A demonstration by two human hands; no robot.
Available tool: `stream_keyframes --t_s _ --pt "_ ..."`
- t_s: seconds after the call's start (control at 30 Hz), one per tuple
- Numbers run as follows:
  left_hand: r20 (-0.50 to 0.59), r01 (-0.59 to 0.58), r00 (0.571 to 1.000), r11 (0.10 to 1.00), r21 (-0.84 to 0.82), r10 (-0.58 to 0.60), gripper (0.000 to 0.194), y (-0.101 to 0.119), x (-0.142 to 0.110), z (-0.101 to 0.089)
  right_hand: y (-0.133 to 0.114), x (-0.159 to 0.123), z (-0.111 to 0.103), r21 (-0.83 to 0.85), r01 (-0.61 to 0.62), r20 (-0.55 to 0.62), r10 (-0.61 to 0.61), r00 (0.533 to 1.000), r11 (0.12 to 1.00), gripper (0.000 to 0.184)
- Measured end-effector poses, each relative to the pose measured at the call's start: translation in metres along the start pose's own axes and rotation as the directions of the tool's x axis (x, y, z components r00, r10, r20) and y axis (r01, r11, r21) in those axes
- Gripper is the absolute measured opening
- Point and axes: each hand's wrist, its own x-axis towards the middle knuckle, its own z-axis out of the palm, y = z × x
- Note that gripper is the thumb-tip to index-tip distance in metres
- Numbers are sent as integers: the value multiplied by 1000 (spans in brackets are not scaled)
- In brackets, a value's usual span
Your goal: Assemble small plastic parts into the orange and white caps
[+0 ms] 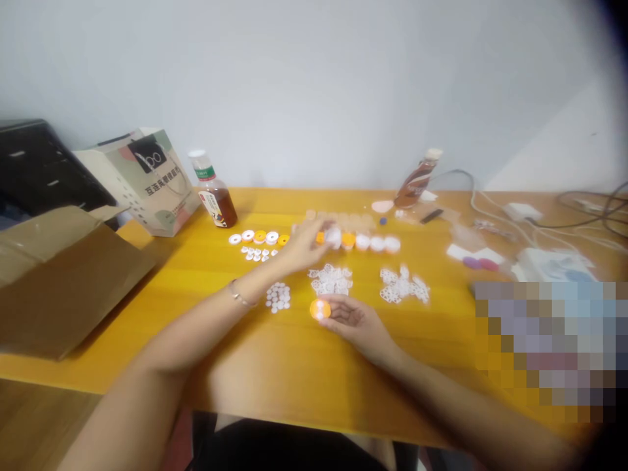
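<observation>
Disc (320, 309), orange, pinched in fingers of right hand (357, 322); white piece (333, 237) beyond it, at fingers of nearer left hand (308, 244), grip unclear.

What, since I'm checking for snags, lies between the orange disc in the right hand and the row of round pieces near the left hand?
A pile of white lacy pieces lies between the orange disc and the row of round pieces; the left hand, at the row, may also obstruct.

Wall (314, 78), plain pale grey, stood behind; surface (265, 376), yellow-brown, wood-grained, caught light; floor (39, 415), brown, showed lower left.
</observation>
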Motion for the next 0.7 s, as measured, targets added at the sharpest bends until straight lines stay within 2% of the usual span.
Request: stream_keyframes --t_s 0.07,0.13,0.27,0.33,0.4,0.6,0.7 --pt "32 24 999 974 -225 -18 43 7 -22 -13 -1 0 1 -2 6 -9 -6 1000 1000 35" --pt "86 120 992 902 -415 -92 44 12 -45 -23 -2 -1 1 -20 24 -27 -24 999 1000 35" --pt "231 303 952 718 -627 -200 31 12 -81 -29 -4 -2 2 -92 67 -84 -75 994 993 36" --pt "276 363 931 646 -671 -237 31 9 -92 -27 -5 -3 2 -106 82 -110 -94 989 991 37" --pt "301 399 917 610 -685 -262 31 7 -97 -23 -5 -2 2 -107 96 -126 -110 986 990 38" --pt "366 458 888 603 -653 -279 32 9 -97 -21 -6 -1 2 -111 85 -148 -101 984 990 38" --pt "378 452 890 596 -664 -254 30 11 -97 -20 -6 -1 2 -107 78 -142 -93 985 991 39"
